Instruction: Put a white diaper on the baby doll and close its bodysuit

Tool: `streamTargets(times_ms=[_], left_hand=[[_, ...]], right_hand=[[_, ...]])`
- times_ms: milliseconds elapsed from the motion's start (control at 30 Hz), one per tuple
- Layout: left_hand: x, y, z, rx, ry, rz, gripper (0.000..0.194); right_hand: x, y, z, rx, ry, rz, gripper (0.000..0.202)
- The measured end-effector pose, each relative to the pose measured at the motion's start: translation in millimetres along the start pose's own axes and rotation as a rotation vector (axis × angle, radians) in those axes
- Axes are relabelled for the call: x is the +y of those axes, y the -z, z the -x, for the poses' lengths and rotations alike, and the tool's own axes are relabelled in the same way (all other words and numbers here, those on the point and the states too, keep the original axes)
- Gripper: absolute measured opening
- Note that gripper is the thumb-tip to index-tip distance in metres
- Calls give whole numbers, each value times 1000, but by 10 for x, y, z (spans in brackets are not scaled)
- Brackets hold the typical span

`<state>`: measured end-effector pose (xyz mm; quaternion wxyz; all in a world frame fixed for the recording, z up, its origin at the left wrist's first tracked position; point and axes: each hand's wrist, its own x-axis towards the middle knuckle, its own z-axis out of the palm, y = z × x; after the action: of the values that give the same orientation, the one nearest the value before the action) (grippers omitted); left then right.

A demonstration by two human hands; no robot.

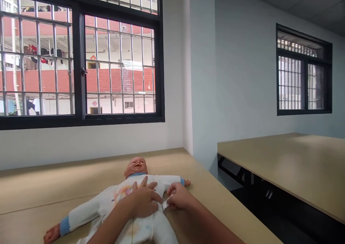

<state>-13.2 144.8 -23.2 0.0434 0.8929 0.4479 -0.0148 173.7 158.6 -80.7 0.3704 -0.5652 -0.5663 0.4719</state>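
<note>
A baby doll (136, 166) lies on its back on the wooden table (210, 201), its head toward the window and its arms spread. It wears a white one-piece suit (83, 208) with blue cuffs, a blue collar and a coloured print on the chest. Across the doll's belly lies my left hand (145, 199), flat with the fingers spread. Beside the doll's waist, on the right, my right hand (178, 197) is closed in a pinch on a small white strip (165, 203) at the suit's edge. My left forearm covers part of the suit.
A barred window (118, 68) is in the wall behind the table, and a pillar (203, 75) stands at the table's far right corner. To the right, across a gap, is a second wooden table (291, 165) with a dark metal frame (239, 172).
</note>
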Motion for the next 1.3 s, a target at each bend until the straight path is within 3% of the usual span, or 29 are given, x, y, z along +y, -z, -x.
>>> streamTargets(times_ms=[267, 500, 700, 833, 967, 1100, 1200, 1300], left_hand=[[28, 96, 103, 1, 26, 56, 29], [11, 105, 143, 41, -50, 106, 26], [-5, 99, 133, 47, -187, 146, 27], [9, 69, 129, 108, -194, 164, 43], [50, -18, 68, 175, -193, 68, 33], [72, -114, -31, 228, -108, -35, 35], [79, -151, -67, 244, -50, 15, 49], [83, -153, -75, 238, -28, 132, 77]], right_hand=[[-12, 211, -11, 57, -13, -59, 30], [-34, 371, -35, 21, 9, -69, 31], [-11, 360, -39, -9, 83, -130, 33], [40, 295, -81, -54, 134, -327, 39], [87, 268, -116, -59, 111, -411, 40], [111, 277, -117, -83, 138, -434, 40], [97, 199, -123, -78, 188, -478, 43], [53, 20, -144, -39, 234, -520, 47]])
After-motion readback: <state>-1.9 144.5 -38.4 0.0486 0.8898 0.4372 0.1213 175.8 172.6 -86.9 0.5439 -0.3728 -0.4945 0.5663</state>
